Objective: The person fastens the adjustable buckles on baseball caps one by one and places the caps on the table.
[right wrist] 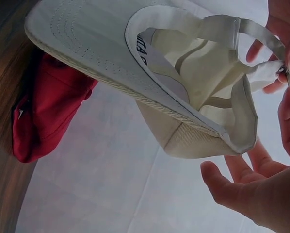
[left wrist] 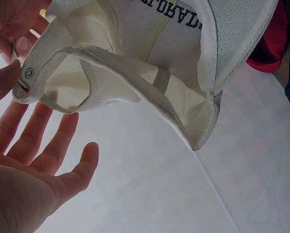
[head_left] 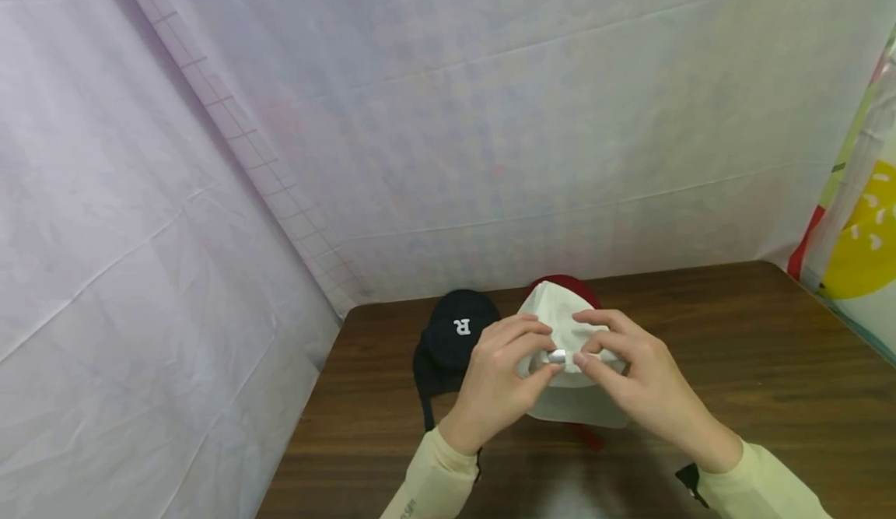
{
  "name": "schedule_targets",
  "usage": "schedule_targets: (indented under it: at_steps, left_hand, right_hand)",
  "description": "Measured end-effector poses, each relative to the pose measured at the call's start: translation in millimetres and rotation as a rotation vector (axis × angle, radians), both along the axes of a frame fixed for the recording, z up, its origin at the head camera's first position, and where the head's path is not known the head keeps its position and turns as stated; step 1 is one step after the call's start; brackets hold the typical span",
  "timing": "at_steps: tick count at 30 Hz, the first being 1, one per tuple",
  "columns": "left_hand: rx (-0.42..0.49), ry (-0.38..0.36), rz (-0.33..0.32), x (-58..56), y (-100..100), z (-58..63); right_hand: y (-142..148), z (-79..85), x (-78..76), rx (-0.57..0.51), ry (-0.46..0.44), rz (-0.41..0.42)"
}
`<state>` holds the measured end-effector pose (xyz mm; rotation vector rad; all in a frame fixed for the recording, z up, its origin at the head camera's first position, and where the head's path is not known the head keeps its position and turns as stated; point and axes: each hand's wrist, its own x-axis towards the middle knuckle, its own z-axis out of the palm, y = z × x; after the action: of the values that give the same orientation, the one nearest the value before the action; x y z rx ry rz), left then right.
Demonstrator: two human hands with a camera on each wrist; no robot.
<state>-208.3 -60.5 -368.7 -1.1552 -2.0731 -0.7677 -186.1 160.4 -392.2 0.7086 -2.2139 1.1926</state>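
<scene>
Both hands hold a white baseball cap [head_left: 560,309] above the table, its brim towards the person. My left hand [head_left: 500,367] pinches the back strap beside a shiny metal buckle [head_left: 556,356] between thumb and fingers. Opposite it, my right hand [head_left: 647,379] pinches the strap's other side with thumb and index finger. In the left wrist view the cap's inside [left wrist: 150,92] faces the camera, with dark lettering and a snap-like eyelet [left wrist: 29,73] near the fingers. From the right wrist, the brim [right wrist: 91,48] and the strap loop are visible; fingers partly cover the fastening.
A black cap [head_left: 458,340] with a white R lies on the wooden table [head_left: 714,332], left of the hands. Behind the white cap is a red cap [head_left: 568,280], mostly hidden. Pale cloth [head_left: 490,114] hangs along the table's back and left; a patterned sheet [head_left: 864,231] hangs right.
</scene>
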Motion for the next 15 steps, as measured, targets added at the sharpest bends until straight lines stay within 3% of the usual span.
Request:
schedule_targets:
  at_steps: [15]
  left_hand:
    - [-0.008, -0.005, 0.01, 0.5, -1.8, -1.7]
  right_hand:
    - [3.8, 2.3, 2.7, -0.007, 0.026, -0.02]
